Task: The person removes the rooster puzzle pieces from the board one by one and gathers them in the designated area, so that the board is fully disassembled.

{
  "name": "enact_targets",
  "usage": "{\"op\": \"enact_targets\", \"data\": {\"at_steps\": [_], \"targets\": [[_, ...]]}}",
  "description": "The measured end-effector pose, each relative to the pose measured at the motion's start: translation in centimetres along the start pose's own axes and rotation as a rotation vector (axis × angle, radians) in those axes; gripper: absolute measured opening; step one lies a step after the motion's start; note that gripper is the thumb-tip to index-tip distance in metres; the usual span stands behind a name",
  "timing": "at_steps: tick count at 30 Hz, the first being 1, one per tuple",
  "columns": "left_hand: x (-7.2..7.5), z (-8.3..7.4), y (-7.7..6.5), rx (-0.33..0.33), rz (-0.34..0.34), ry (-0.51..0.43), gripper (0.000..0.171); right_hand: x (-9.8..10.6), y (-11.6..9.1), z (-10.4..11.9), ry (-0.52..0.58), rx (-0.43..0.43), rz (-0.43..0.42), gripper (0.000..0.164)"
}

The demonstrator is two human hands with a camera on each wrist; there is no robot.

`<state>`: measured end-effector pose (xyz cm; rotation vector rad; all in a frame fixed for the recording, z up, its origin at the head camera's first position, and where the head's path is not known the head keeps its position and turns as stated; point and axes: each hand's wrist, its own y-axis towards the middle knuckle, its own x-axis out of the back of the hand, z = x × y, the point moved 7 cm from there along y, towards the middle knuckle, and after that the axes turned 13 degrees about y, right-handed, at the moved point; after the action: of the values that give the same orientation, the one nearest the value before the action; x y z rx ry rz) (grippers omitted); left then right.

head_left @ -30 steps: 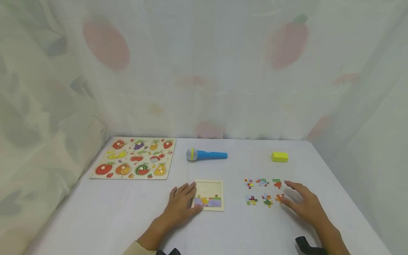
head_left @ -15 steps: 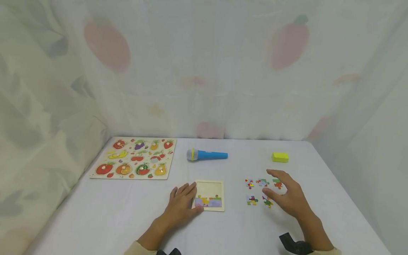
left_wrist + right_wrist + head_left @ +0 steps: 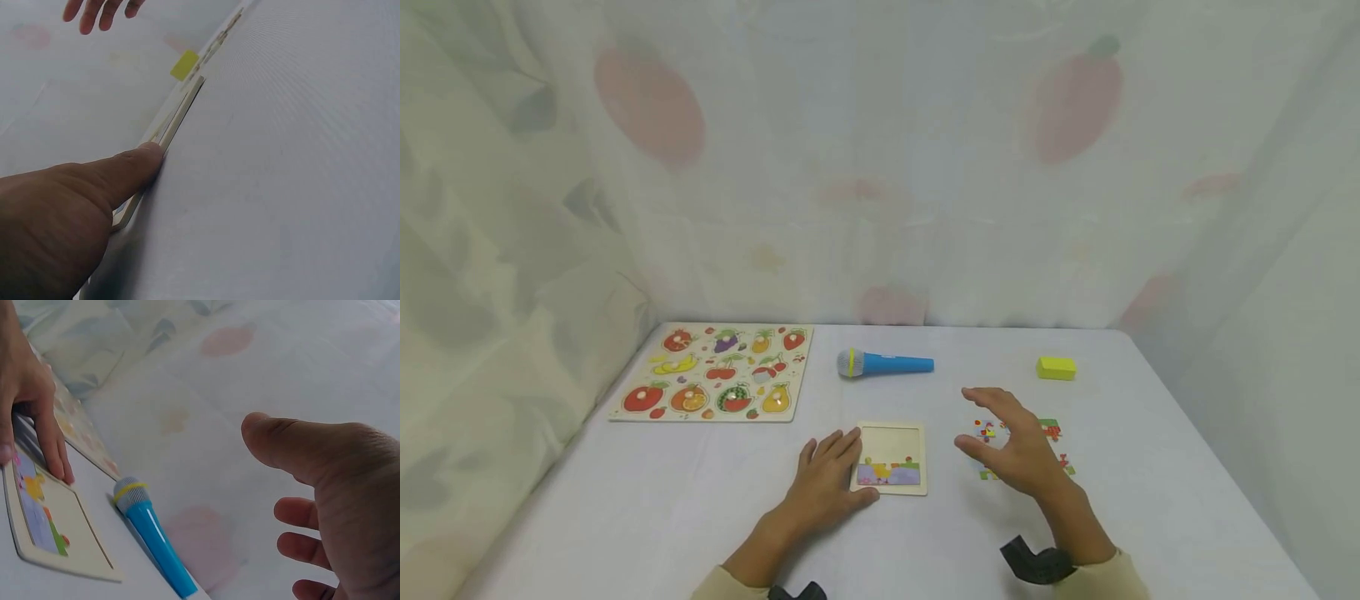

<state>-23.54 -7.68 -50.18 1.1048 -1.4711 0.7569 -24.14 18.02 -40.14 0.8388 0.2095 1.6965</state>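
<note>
A small wooden puzzle tray (image 3: 891, 440) lies in front of me, with joined puzzle pieces (image 3: 889, 475) along its near side. My left hand (image 3: 827, 479) rests on its left edge, fingers extended and thumb at the near corner. Over the loose jigsaw pieces (image 3: 1050, 429) to the right hovers my right hand (image 3: 1022, 450), covering several of them. Its thumb and fingers are spread apart with nothing between them, as the right wrist view also shows. In that view the tray's raised rim (image 3: 69, 570) is plain, with the left hand's fingers touching it.
A blue toy microphone (image 3: 895, 364) with a grey head lies behind the tray. At the back left is a fruit puzzle board (image 3: 707, 372) with knobbed pieces. A yellow block (image 3: 1056, 368) sits at the back right. White curtains (image 3: 880, 208) enclose the table.
My right hand has moved left from the right side of the loose pieces, passing over them toward the tray. The left hand and the tray have stayed in place.
</note>
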Motion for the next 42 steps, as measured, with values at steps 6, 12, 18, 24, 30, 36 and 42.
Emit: {"op": "enact_targets", "data": {"at_steps": [6, 12, 18, 24, 30, 36, 42], "targets": [[0.0, 0.0, 0.0, 0.01, 0.003, -0.004, 0.08, -2.3, 0.8, 0.1, 0.023, 0.0, 0.019, 0.059], [-0.1, 0.1, 0.1, 0.014, 0.004, -0.007, 0.078, -4.7, 1.2, -0.2, 0.077, -0.009, 0.035, 0.056], [-0.1, 0.1, 0.0, 0.012, 0.001, 0.002, 0.078, -7.1, 1.3, -1.1, 0.148, -0.021, 0.069, 0.055], [0.1, 0.0, 0.0, 0.004, -0.015, 0.01, 0.078, -9.6, 1.5, -1.8, 0.224, -0.029, 0.126, 0.051], [0.0, 0.0, 0.0, -0.003, -0.018, 0.02, 0.078, -11.3, 1.4, -2.1, 0.204, -0.002, 0.176, 0.044], [0.1, 0.0, 0.0, -0.006, -0.03, 0.015, 0.077, -12.4, 0.9, -3.1, 0.143, -0.032, 0.247, 0.043], [0.0, 0.0, 0.0, -0.005, -0.025, 0.02, 0.077, -13.5, 0.4, -3.9, 0.123, -0.056, 0.341, 0.045]]}}
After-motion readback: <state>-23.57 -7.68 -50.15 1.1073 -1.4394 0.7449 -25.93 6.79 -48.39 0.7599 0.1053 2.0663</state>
